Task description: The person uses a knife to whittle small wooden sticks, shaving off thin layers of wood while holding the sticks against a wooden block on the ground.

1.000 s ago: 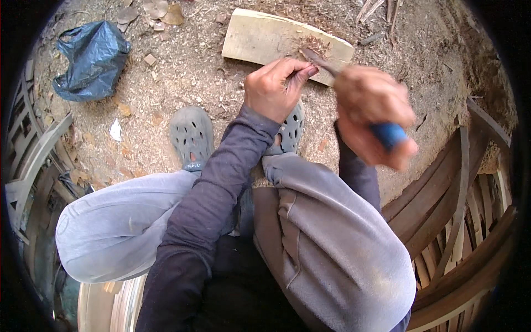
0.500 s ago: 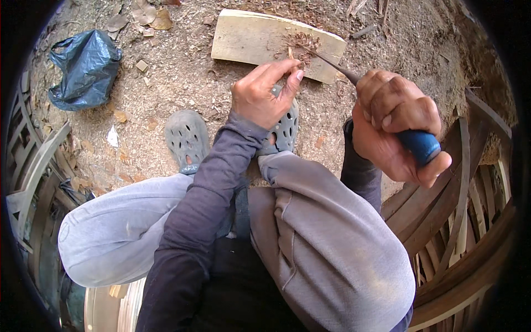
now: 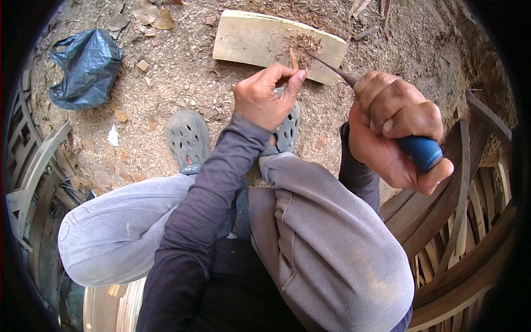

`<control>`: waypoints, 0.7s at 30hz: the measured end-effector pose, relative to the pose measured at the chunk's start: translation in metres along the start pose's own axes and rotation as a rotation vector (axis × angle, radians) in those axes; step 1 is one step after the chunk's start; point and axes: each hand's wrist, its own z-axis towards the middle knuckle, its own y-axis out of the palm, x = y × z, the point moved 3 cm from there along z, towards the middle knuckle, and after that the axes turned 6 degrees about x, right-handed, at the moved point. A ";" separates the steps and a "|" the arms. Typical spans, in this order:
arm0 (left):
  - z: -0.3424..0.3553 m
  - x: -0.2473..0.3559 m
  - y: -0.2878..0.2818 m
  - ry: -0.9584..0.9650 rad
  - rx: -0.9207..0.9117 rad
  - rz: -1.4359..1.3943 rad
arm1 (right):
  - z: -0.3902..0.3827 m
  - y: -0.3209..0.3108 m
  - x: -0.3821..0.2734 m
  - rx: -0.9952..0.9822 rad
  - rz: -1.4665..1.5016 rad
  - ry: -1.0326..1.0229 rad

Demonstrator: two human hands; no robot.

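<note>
My left hand (image 3: 266, 95) is closed, with thumb and forefinger pinching a small reddish-brown wooden stick (image 3: 293, 58). The stick's far end points up over a pale wooden board (image 3: 243, 41) on the ground. Curled reddish shavings (image 3: 305, 43) lie on the board around the stick. My right hand (image 3: 394, 113) is wrapped round the blue handle of a knife (image 3: 344, 76), which has a narrow, dark, tapering blade. The blade slants up and left over the board, its tip among the shavings close to the stick. Whether tip and stick touch, I cannot tell.
A crumpled dark blue plastic bag (image 3: 88, 69) lies at the far left. My clogs (image 3: 188, 138) rest on ground strewn with wood chips. Curved wooden strips (image 3: 442, 205) are piled at the right, with more slats (image 3: 41, 160) at the left. Dry leaves (image 3: 145, 12) lie at the far edge.
The stick now stands out more plainly above my left fingertips. Both hands have shifted only slightly, and the knife handle is a little lower.
</note>
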 end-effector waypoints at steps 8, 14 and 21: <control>0.005 0.007 -0.004 -0.007 -0.020 -0.010 | -0.001 -0.006 0.008 0.067 0.097 0.009; 0.002 -0.002 -0.007 0.010 -0.049 -0.051 | 0.001 -0.008 0.008 0.083 0.062 0.045; -0.008 -0.001 -0.005 -0.269 0.011 -0.219 | 0.003 -0.008 0.002 0.070 0.124 0.008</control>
